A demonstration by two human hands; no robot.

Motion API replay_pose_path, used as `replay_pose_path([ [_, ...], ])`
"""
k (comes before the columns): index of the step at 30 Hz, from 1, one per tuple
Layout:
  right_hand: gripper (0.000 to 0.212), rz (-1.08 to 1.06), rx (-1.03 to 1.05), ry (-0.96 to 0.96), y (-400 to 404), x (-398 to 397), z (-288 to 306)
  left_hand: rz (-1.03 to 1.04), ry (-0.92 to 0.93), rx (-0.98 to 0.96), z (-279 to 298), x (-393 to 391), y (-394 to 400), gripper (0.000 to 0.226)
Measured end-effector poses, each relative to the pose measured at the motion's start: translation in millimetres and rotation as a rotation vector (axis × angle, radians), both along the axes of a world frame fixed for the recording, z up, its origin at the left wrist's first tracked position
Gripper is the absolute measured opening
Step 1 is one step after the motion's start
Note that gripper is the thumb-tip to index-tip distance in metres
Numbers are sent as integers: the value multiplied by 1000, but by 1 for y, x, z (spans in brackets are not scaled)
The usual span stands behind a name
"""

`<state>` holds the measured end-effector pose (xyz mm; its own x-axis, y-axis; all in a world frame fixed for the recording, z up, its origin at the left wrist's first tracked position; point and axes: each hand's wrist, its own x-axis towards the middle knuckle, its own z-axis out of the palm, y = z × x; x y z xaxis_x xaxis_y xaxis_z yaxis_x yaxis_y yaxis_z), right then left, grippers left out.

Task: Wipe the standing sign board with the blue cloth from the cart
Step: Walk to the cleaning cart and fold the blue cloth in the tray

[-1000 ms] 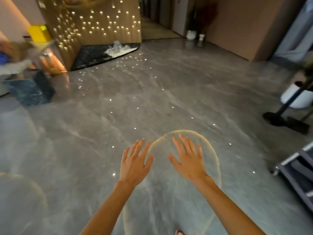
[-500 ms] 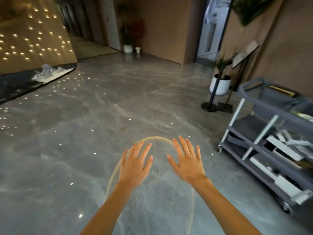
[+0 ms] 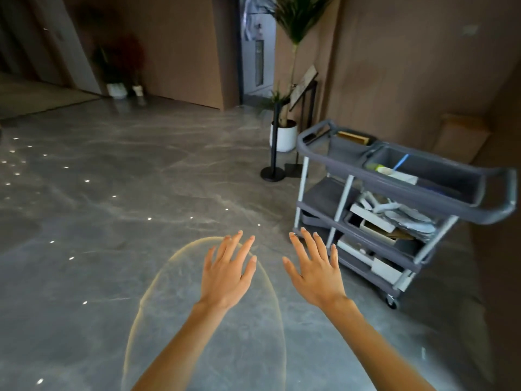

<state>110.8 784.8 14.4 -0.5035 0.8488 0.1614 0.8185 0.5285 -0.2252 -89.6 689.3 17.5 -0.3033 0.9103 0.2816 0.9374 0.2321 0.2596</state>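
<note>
My left hand (image 3: 229, 270) and my right hand (image 3: 315, 266) are held out flat over the grey floor, fingers spread, both empty. A grey three-shelf cart (image 3: 394, 190) stands to the right of my right hand, near the brown wall. Its top tub holds a bottle and a thin blue item (image 3: 401, 162); I cannot tell whether this is the cloth. The standing sign board (image 3: 306, 84), a tilted panel on a black stand, is beyond the cart by the wall.
A black post with a round base (image 3: 273, 173) and a white pot with a tall plant (image 3: 284, 135) stand beside the sign board. The cart's lower shelves carry white boxes and papers. More potted plants (image 3: 117, 88) sit far left. Polished floor stretches to the left.
The view has swung right: the lit wall left the frame, and the cart and sign board came fully into view. Both hands stay spread and empty.
</note>
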Motion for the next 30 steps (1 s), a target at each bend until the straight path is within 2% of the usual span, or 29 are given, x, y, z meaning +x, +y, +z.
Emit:
replay_pose_path([
  [7, 69, -198, -18, -20, 54, 81, 0, -163, -11, -14, 2, 59, 87, 52],
  [13, 70, -328, -39, -9, 90, 121, -7, -294, 11, -32, -6, 86, 155, 51],
  [21, 72, -475, -29, -30, 165, 129, -16, -423, 19, -36, -26, 91, 260, 54],
  [30, 70, -621, -25, -16, 262, 110, -2, -581, 68, 26, -6, 70, 397, 52],
])
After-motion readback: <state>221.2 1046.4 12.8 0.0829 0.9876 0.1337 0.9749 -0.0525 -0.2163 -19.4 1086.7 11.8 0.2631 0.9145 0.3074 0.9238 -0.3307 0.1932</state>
